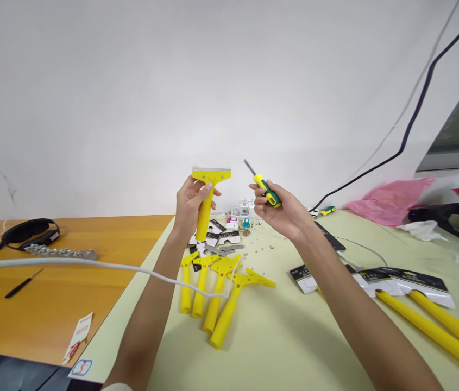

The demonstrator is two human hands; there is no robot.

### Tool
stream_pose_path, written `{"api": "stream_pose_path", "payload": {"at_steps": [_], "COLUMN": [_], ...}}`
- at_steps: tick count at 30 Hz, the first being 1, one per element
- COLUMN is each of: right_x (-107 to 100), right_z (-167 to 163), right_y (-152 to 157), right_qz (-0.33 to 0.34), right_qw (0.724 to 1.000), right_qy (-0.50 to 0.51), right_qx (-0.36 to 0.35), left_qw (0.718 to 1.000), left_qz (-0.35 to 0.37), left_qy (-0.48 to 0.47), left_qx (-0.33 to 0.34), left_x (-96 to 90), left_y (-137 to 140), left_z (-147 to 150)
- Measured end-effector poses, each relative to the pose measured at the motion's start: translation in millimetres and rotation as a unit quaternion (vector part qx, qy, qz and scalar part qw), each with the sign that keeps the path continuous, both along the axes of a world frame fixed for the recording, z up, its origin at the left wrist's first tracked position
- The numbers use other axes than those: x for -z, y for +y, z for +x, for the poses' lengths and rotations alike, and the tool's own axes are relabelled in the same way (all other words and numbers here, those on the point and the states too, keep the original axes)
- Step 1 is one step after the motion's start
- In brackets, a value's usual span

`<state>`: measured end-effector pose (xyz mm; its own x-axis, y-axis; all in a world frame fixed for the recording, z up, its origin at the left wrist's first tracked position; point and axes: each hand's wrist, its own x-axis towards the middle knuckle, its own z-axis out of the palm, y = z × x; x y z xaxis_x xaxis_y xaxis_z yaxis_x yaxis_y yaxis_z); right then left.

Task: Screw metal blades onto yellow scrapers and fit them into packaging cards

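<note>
My left hand [192, 203] is closed around a yellow scraper [205, 214], held upright with its wide head at the top. A metal blade edge shows along that head, and screws sit in its face. In my right hand [284, 209] is a screwdriver [268, 191] with a green and yellow handle, its shaft slanting up and left, apart from the scraper. Below, several yellow scraper handles [225, 309] lie side by side on the pale table. Behind them are loose metal blades [226, 248], black and white packaging cards [229, 237] and scattered small metal parts [257, 251].
A white cable [102, 264] crosses in front of my left forearm. At right lie long yellow tubes [437, 328], packaged cards [408, 282] and a pink bag [392, 201]. The orange table [119, 309] at left holds a black screwdriver [23, 283] and a black headband-like item [29, 233].
</note>
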<state>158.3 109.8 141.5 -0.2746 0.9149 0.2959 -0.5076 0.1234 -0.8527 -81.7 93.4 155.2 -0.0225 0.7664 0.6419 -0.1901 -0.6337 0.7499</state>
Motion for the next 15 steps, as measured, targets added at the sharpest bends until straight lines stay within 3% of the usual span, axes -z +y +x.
{"api": "stream_pose_path", "payload": {"at_steps": [2, 5, 10, 15], "right_x": [4.3, 10.1, 16.8, 16.3], "right_z": [-6.3, -16.2, -25.8, -25.2], "right_y": [0.5, -2.8, -7.7, -11.7], "right_qz": [-0.010, 0.003, 0.071, 0.135], "right_qw": [1.000, 1.000, 0.990, 0.973], "right_qy": [0.001, -0.002, -0.072, -0.158], "right_qx": [-0.022, 0.004, 0.099, 0.103], "left_qw": [0.999, 0.996, 0.990, 0.982], "left_qz": [-0.032, -0.056, -0.075, -0.087], "left_qy": [0.026, 0.053, -0.029, -0.078], "left_qx": [0.024, 0.054, 0.116, 0.145], "left_x": [2.4, 8.0, 14.4, 22.3], "left_y": [0.9, 2.9, 4.1, 4.6], "left_z": [2.6, 10.2, 27.3, 42.0]}}
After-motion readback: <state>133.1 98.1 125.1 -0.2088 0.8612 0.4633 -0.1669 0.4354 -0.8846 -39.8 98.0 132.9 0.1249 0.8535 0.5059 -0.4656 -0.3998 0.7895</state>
